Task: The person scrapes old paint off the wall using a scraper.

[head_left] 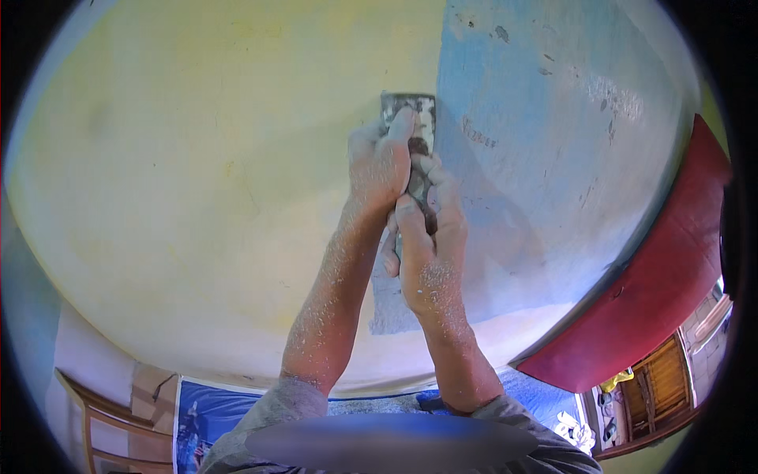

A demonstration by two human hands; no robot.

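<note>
Both of my dusty hands hold a wide-bladed scraper (425, 127) against a painted wall (266, 178). My left hand (385, 151) is high on the tool, with a finger or thumb pressed on its worn, paint-spotted blade. Lower down, my right hand (435, 219) wraps around the handle. The blade lies where yellowish paint on the left meets a blue area (503, 118) on the right. Dark chips and scuffs mark the blue part. Pale flakes and dust cover both forearms.
To the right stands a red panel (639, 290), perhaps a door. Beyond it are a wooden door (660, 385) and shoes (607, 409). A blue sheet (225, 403) covers the floor below the wall. A wooden frame (89, 426) is at the lower left.
</note>
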